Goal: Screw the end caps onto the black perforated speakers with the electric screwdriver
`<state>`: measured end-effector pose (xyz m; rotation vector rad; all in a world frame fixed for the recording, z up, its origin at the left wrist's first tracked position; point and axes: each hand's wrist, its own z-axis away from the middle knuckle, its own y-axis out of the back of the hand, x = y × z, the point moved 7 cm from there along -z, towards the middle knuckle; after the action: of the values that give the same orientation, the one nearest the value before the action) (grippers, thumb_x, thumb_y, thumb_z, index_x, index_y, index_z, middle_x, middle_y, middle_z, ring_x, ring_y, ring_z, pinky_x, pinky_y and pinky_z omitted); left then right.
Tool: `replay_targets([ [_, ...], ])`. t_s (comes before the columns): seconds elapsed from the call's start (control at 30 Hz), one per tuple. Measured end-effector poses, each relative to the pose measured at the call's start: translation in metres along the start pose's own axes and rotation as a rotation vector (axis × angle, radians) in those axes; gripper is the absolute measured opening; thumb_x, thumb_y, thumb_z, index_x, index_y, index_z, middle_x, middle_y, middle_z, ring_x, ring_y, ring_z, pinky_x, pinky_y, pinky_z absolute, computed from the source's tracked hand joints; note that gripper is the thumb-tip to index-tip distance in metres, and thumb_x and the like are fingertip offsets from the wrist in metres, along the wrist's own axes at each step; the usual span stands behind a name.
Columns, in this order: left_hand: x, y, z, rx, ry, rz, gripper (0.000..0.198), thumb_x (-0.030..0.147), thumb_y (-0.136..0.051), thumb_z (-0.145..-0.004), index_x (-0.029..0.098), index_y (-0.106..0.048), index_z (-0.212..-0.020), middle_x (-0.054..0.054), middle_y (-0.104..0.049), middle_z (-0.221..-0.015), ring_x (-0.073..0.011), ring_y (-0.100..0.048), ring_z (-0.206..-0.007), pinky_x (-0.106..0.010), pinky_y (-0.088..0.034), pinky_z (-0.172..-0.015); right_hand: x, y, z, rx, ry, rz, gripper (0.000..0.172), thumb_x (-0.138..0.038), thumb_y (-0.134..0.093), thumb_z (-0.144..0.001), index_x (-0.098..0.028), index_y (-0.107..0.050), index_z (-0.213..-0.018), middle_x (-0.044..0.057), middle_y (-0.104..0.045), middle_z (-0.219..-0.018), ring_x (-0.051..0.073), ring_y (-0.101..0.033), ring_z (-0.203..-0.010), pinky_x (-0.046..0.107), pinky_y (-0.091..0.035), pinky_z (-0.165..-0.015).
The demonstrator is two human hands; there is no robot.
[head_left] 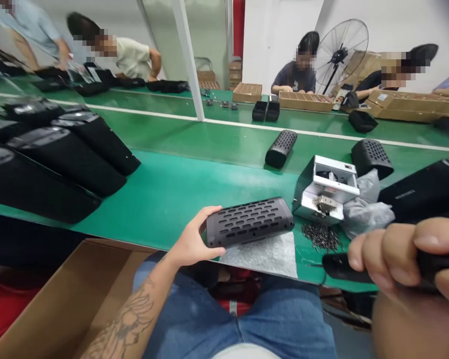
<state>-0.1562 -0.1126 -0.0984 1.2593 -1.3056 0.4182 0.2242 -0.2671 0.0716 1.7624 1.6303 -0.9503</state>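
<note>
My left hand [194, 239] grips the left end of a black slotted housing [250, 219], thumb at the near edge and fingers at the far edge. The housing lies partly over a sheet of bubble wrap [273, 257] by the bench's front edge. At the right, my right hand [400, 254] is wrapped round a black electric screwdriver [344, 267], its thin bit pointing left, apart from the housing. Just beyond the bit is a heap of small dark screws [322, 236], in front of a white and grey screw feeder [325, 192].
Tall black casings [75, 154] stand in a group at the left. Two more slotted housings [282, 148] rest beyond the feeder. Plastic bags [368, 214] sit beside it. An open carton [67, 294] is below the bench. Several people work across the green bench.
</note>
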Motion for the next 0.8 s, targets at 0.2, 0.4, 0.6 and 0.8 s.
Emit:
replay_targets([
  [0.2, 0.017, -0.029, 0.014, -0.162, -0.118, -0.06, 0.1, 0.039, -0.102, -0.084, 0.031, -0.057, -0.172, -0.014, -0.061, -0.175, -0.0389, -0.066, -0.163, -0.056, -0.05, -0.145, -0.009, -0.034, -0.023, 0.107, 0.047, -0.046, 0.02, -0.036, -0.103, -0.093, -0.027, -0.088, -0.104, -0.003, -0.07, -0.063, 0.017, -0.063, -0.045, 0.039, -0.064, -0.051],
  [0.4, 0.021, -0.033, 0.016, -0.171, -0.137, -0.07, 0.099, 0.035, -0.099, -0.086, 0.03, -0.052, -0.172, -0.013, -0.058, -0.175, -0.0364, -0.063, -0.165, -0.053, -0.049, -0.145, 0.019, -0.041, -0.02, 0.071, 0.002, -0.072, 0.022, -0.032, -0.102, -0.094, -0.025, -0.085, -0.105, -0.004, -0.074, -0.066, 0.016, -0.068, -0.049, 0.035, -0.069, -0.054],
  [0.6, 0.018, -0.034, 0.016, -0.156, -0.115, -0.039, 0.102, 0.037, -0.102, -0.083, 0.031, -0.053, -0.172, -0.013, -0.06, -0.174, -0.0366, -0.065, -0.163, -0.054, -0.049, -0.145, 0.037, -0.042, -0.015, 0.104, -0.041, -0.011, 0.028, -0.035, -0.104, -0.092, -0.024, -0.078, -0.098, -0.004, -0.072, -0.068, 0.015, -0.068, -0.05, 0.035, -0.069, -0.055],
  [0.8, 0.016, -0.033, 0.016, -0.146, -0.12, -0.04, 0.102, 0.038, -0.103, -0.082, 0.031, -0.056, -0.171, -0.013, -0.062, -0.174, -0.0377, -0.066, -0.163, -0.056, -0.049, -0.145, 0.049, -0.043, -0.016, -0.015, -0.113, 0.019, 0.025, -0.034, -0.1, -0.097, -0.025, -0.077, -0.094, -0.005, -0.071, -0.068, 0.015, -0.068, -0.052, 0.033, -0.066, -0.057],
])
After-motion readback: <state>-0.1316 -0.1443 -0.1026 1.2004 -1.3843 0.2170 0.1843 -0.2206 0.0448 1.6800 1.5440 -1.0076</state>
